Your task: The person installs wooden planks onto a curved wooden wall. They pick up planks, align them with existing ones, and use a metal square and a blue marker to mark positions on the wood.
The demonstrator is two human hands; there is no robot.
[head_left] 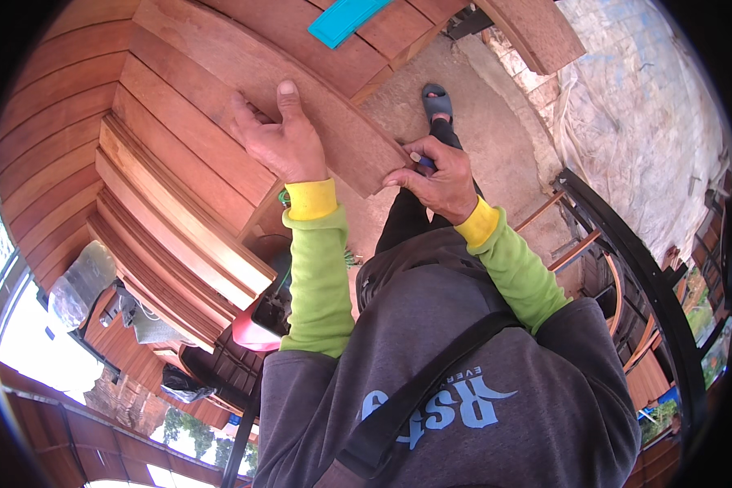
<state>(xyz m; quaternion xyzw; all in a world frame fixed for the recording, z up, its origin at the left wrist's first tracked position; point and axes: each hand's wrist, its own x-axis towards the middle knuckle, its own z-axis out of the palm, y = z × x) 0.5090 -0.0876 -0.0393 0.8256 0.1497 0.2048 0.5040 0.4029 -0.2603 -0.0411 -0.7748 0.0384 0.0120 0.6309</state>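
A long reddish-brown wooden plank [333, 122] slants across the upper middle, lying over other boards. My left hand [285, 138] rests on it, thumb raised and apart from the fingers, holding nothing. At the plank's near right end, my right hand [441, 179] is closed around a small blue pen-like tool [422, 164] with a pale round end; its exact kind is not clear. The right thumb and forefinger touch the plank's end corner. Most of the other right fingers are hidden beneath the hand.
Wide boards [195, 122] lie side by side at left, with stacked narrow strips [179, 215] nearer me. A turquoise flat piece [346, 20] lies on the boards above. Another thick board [537, 37] juts in at top right. A black metal frame [626, 252] stands at right, beside a pale sheet [634, 122].
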